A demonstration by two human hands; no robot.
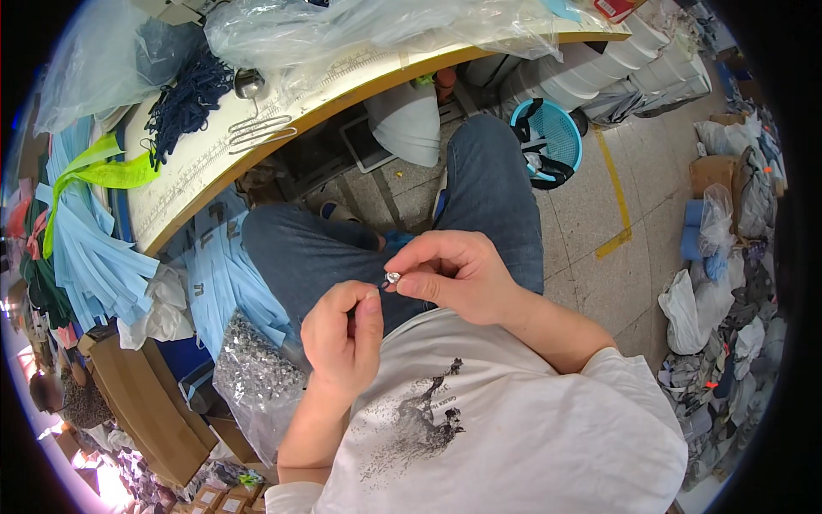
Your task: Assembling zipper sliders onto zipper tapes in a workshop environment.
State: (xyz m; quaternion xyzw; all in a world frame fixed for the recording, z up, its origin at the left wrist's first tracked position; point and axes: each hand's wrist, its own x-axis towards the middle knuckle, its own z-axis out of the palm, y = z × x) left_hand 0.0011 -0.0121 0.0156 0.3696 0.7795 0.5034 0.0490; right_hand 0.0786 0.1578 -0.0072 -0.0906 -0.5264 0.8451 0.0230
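Above my lap, my right hand (458, 278) pinches a small shiny metal fitting (392, 277) between thumb and fingers. My left hand (342, 334) is just to its left, thumb and forefinger pressed together. A tiny dark piece (384, 284) shows between the two hands, too small to name. Beside my left forearm lies a clear plastic bag (257, 368) full of small silvery metal parts. Light blue straps (224, 278) with small dark pieces on them drape next to my left thigh.
The curved worktable (184, 184) ahead carries navy cords (193, 98), a bent metal wire piece (261, 130) and clear plastic sheeting (368, 34). Light blue strips (94, 240) hang at its left end. A turquoise basket (561, 141) stands beyond my right knee. Bags and boxes line both sides.
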